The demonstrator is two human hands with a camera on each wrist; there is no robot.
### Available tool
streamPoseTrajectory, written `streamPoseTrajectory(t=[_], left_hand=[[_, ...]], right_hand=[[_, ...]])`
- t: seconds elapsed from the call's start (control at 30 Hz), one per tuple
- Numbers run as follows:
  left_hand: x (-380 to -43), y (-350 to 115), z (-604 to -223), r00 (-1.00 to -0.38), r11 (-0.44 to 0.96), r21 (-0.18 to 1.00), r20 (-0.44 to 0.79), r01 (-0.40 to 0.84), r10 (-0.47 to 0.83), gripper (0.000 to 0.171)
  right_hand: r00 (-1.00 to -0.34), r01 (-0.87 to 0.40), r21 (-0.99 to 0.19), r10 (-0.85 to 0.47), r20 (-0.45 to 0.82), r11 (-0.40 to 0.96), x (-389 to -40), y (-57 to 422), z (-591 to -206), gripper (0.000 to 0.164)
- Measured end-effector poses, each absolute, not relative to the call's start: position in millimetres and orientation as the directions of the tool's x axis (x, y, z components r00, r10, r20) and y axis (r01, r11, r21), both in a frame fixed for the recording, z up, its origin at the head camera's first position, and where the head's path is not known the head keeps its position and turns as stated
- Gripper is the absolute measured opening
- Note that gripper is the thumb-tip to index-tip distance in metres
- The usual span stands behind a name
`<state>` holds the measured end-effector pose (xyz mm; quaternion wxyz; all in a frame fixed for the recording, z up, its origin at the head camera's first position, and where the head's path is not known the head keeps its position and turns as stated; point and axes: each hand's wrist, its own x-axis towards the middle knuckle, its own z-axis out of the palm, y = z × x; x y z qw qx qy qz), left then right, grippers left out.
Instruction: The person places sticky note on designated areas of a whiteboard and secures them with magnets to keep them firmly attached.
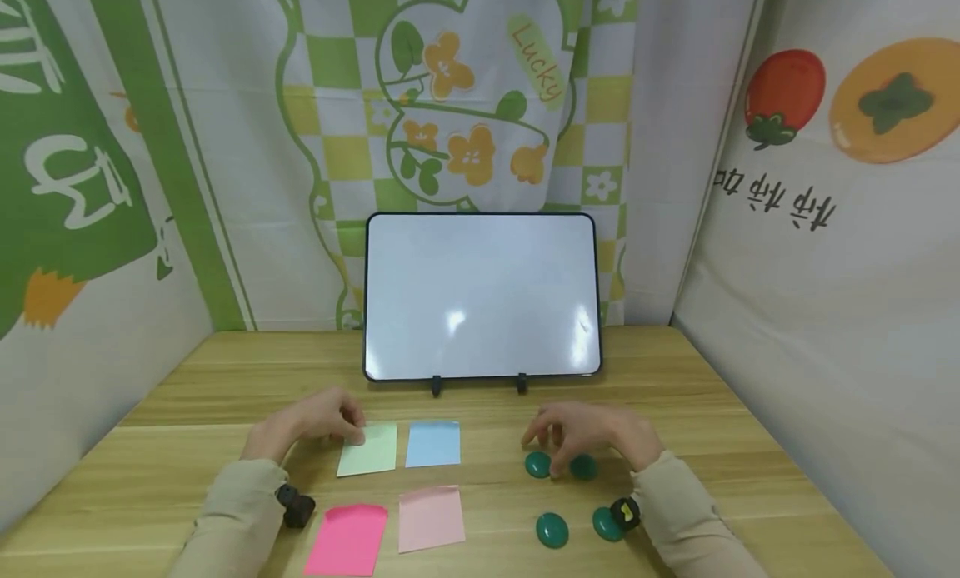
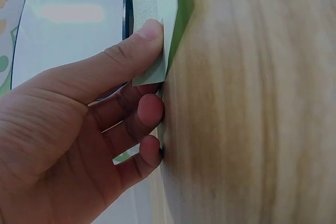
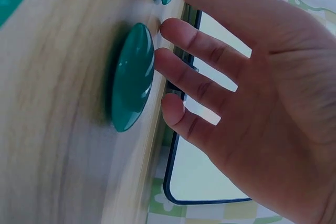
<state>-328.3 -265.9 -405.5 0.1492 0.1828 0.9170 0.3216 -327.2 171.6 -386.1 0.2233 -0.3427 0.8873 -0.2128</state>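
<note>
My left hand (image 1: 322,416) pinches the upper left corner of a pale green sticky note (image 1: 375,451). In the left wrist view the thumb lies on that note's raised edge (image 2: 148,61), and the index fingertip is hidden behind the paper. My right hand (image 1: 588,432) hovers with parted fingers over the back pair of glossy green domed discs: a left one (image 1: 537,465) and a right one (image 1: 583,467). Its thumb reaches down between them; whether it touches either disc I cannot tell. In the right wrist view one disc (image 3: 133,80) lies flat beside the fingertips.
A blue note (image 1: 433,444), a light pink note (image 1: 431,520) and a bright pink note (image 1: 348,541) lie on the wooden table (image 1: 495,553). Nearer discs sit at the front (image 1: 552,530) and by the right wrist (image 1: 607,524). A whiteboard (image 1: 483,295) stands behind on small black feet.
</note>
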Motion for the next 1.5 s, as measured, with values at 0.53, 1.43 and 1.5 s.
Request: streamPoseTrajectory(t=[0.53, 1.43, 1.5], left_hand=[[-330.3, -267.6, -407.3, -0.882, 0.717, 0.648, -0.147, 0.257, 0.449, 0.011], [-328.4, -267.0, -406.3, -0.889, 0.716, 0.657, -0.152, 0.236, 0.432, 0.012], [-328.3, -266.8, -406.2, -0.889, 0.716, 0.658, -0.152, 0.234, 0.431, 0.012]], right_hand=[[-0.679, -0.521, -0.488, -0.687, -0.261, 0.700, -326.4, 166.4, -386.2, 0.035], [-0.673, -0.554, -0.503, -0.713, -0.200, 0.664, -325.6, 167.1, -380.6, 0.033], [-0.675, -0.558, -0.499, -0.713, -0.192, 0.663, -326.4, 167.3, -380.5, 0.034]])
